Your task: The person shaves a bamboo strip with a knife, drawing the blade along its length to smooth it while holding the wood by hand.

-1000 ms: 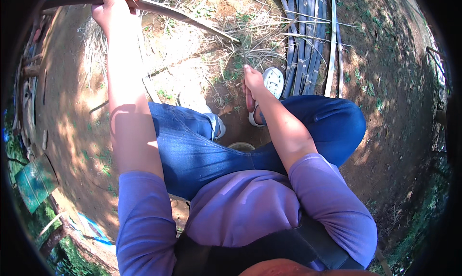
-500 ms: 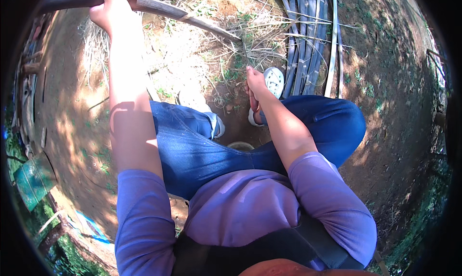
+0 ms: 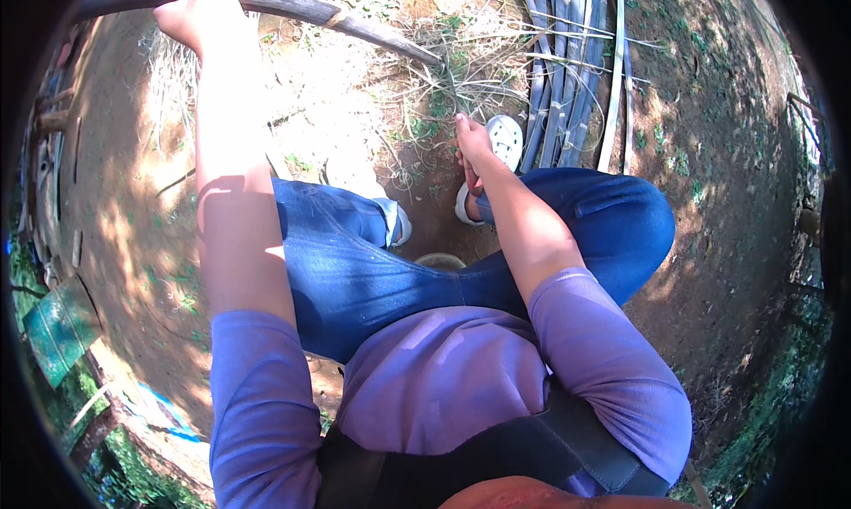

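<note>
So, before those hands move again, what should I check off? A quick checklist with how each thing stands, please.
1. Left hand gripping the long dark strip: ok, though the picture's top edge cuts off part of the hand.
2. Right hand around the reddish handle: ok.
3. Thin blade pointing away from the white shoe: ok.
4. Blade touching the strip's tip: cannot tell; they meet or nearly meet.
5. Ground near that tip free of loose fibres: not ok, pale strands lie scattered.
</note>
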`<state>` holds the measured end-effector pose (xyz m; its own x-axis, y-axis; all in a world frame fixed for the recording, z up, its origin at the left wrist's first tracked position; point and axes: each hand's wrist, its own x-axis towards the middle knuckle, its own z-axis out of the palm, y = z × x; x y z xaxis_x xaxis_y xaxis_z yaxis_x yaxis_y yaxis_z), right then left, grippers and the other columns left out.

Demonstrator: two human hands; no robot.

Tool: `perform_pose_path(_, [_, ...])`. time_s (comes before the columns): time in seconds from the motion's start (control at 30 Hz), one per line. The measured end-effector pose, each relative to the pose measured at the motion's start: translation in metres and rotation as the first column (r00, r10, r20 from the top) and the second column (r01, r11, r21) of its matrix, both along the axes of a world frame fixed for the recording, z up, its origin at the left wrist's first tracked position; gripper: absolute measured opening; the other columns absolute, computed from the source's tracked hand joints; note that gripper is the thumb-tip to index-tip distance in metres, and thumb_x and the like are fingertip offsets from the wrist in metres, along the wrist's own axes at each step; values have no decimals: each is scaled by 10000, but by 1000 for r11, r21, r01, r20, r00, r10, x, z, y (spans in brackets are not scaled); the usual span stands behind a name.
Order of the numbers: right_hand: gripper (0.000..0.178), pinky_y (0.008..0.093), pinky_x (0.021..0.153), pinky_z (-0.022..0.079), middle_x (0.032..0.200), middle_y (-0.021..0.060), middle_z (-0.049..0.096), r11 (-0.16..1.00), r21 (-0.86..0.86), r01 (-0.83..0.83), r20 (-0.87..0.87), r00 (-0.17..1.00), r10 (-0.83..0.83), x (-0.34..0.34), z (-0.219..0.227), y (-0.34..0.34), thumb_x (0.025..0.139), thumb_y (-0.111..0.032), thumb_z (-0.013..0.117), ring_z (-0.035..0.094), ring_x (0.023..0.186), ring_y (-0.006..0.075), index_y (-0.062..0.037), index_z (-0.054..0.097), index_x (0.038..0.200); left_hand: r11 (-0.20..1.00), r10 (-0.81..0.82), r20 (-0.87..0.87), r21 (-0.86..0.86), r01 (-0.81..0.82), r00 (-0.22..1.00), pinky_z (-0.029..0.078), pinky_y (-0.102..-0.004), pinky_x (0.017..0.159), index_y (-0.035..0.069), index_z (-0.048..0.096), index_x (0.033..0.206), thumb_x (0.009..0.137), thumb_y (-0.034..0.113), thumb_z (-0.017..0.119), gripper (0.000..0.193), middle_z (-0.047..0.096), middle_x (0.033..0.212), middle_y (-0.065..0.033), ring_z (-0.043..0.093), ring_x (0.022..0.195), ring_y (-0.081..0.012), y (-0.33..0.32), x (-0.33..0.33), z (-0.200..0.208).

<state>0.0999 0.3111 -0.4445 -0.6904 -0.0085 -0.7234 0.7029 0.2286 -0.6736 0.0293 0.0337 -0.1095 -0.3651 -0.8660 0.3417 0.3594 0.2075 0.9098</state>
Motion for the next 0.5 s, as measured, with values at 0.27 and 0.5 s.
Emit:
perform_pose_path(0.27, [380,306,417,422,591,25,507,937,-331,-115,-267,963,24,-12,85,-55,1009,-439,490,496,442,129,-79,572,920,994,-101,-98,27,105,990,394,-288,390,100,461,778,931,307,704,354,455,556,9,462,422,-116,7,-7,-1])
perform_pose_path(0.5, [416,315,398,414,553,19,492,1000,18,4,16,1000,-4,0,7,0,1030,-378,452,484,427,145,-84,597,1285,989,-121,-136,63,130,983,397,-286,382,104,459,786,934,256,703,323,446,560,10,471,424,-119,17,-4,5])
